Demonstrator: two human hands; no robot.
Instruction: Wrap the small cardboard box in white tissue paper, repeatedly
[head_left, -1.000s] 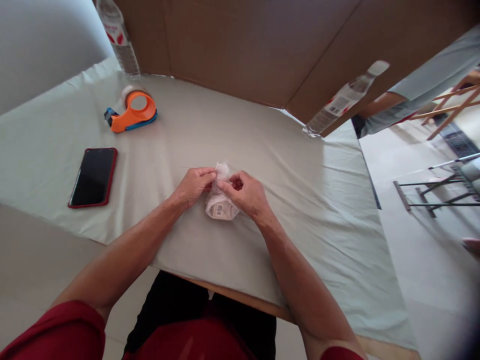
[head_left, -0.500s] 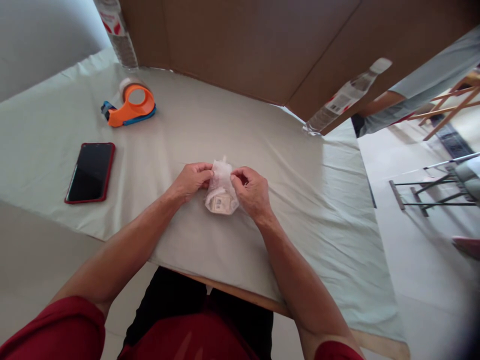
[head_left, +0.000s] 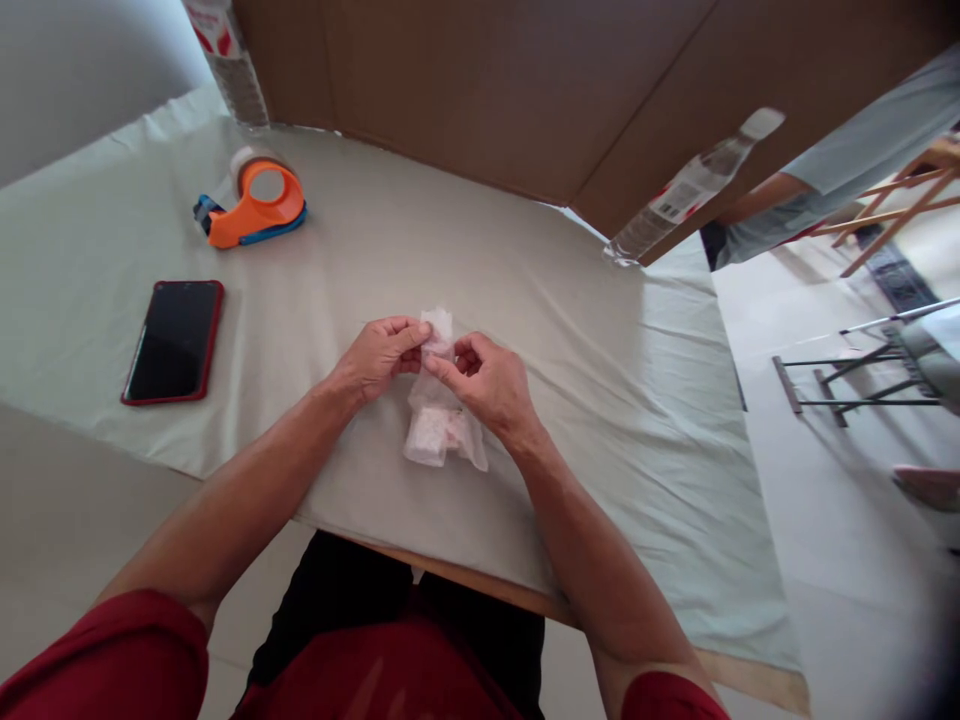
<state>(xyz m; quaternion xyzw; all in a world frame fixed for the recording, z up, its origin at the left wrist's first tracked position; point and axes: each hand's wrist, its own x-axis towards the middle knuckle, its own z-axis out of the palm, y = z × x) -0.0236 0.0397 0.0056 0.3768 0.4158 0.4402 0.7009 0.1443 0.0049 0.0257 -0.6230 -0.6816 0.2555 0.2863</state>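
White wrap (head_left: 437, 432) sits pinched by left hand (head_left: 382, 357) and right hand (head_left: 493, 382) (both curled inward).

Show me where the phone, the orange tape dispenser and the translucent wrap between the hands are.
Phone (head_left: 174, 340): head view, middle of its dark screen.
Orange tape dispenser (head_left: 257, 215): head view, its body just below the round hole.
Translucent wrap (head_left: 433, 420): head view, its lower, bunched part.
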